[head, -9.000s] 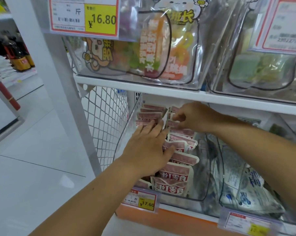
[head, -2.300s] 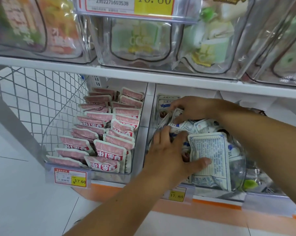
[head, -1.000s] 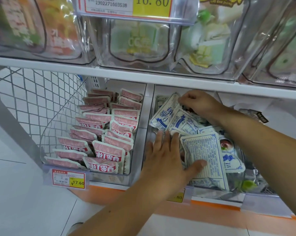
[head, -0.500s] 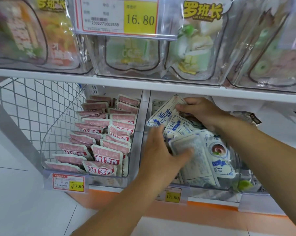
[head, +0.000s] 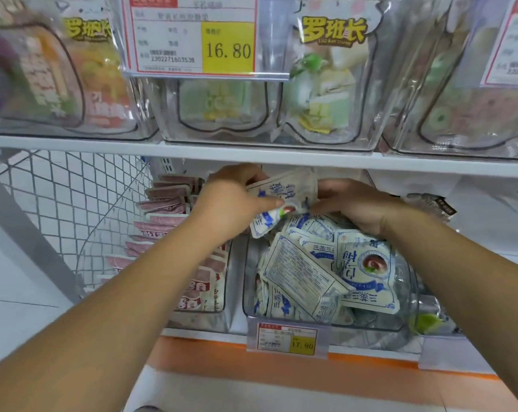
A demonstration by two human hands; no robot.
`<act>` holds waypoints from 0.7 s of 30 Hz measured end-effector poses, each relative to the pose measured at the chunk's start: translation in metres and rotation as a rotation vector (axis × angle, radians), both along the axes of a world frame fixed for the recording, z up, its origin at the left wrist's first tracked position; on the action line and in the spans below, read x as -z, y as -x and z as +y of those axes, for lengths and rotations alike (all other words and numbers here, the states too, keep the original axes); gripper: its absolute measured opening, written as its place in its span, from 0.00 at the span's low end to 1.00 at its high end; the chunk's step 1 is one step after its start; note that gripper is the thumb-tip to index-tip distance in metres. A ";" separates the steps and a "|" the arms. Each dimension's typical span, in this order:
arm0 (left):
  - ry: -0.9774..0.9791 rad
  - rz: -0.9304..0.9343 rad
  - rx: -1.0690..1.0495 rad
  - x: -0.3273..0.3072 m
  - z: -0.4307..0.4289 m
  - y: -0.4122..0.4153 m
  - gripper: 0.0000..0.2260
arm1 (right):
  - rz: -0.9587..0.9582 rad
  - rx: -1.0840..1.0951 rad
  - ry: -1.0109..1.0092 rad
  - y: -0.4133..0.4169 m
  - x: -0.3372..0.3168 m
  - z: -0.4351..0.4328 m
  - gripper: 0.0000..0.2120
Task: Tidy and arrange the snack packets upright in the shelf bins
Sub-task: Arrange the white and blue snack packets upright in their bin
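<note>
Forearms: both of yours rise from the lower edge and converge toward the back of the bin (head: 370, 322). The left one crosses in front of the pink packets (head: 168, 209).
Tag (head: 287, 340): clipped at the bin's front lip, reading 17.80, with an orange strip just below it.
Bin front: a clear wall with nothing in front of it.
Heap (head: 299, 275): white-and-blue packets lie flat and skewed, overlapping. One is back side up and one shows a red fruit picture. They fill the bin from wall to wall, so you have little side room.
Left side: the pink packets stand in tidy rows in the bin next door, only a thin divider away. The wire mesh (head: 82, 203) closes off the far left.
Right side: the neighbouring bin looks mostly bare, with a green item (head: 427, 322) at its front corner.
Left hand (head: 234, 200): wrist straight, fingers curled over the top edge of the held packet (head: 284, 197), thumb pressed across its face.
Right hand (head: 353, 203): knuckles up, fingers and thumb pinching the same packet's right edge.
Held packet: raised above the back of the heap, tilted, lower corner touching the packets beneath.
Headroom: your knuckles sit just under the shelf (head: 251, 151), so there is barely any room to lift.
Above: clear upper bins hold green and yellow sweets behind a 16.80 tag.
</note>
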State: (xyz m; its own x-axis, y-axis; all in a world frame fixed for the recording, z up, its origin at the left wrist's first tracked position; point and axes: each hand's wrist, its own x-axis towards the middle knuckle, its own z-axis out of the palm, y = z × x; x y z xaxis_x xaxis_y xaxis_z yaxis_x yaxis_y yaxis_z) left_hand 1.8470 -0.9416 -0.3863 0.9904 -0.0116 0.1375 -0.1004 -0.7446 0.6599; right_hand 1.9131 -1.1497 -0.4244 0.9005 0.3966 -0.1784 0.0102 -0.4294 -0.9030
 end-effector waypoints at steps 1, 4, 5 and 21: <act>0.085 -0.009 -0.013 0.001 0.004 -0.002 0.10 | -0.037 0.013 0.124 0.000 0.003 0.003 0.16; 0.336 -0.088 -0.107 -0.002 0.012 -0.009 0.06 | -0.120 -0.019 0.413 0.002 0.003 0.011 0.09; 0.373 -0.099 -0.116 -0.004 0.013 -0.012 0.06 | -0.146 -0.074 0.497 0.003 0.002 0.010 0.07; 0.310 -0.154 -0.032 0.020 0.006 -0.042 0.11 | -0.131 0.072 0.690 -0.024 0.018 0.017 0.21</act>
State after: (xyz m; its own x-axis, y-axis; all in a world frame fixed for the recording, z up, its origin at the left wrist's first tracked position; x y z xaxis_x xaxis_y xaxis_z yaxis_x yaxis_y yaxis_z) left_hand 1.8895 -0.9352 -0.4066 0.9570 0.0846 0.2774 -0.1963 -0.5151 0.8344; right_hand 1.9373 -1.1328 -0.4424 0.9514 0.1707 -0.2563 0.0503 -0.9072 -0.4176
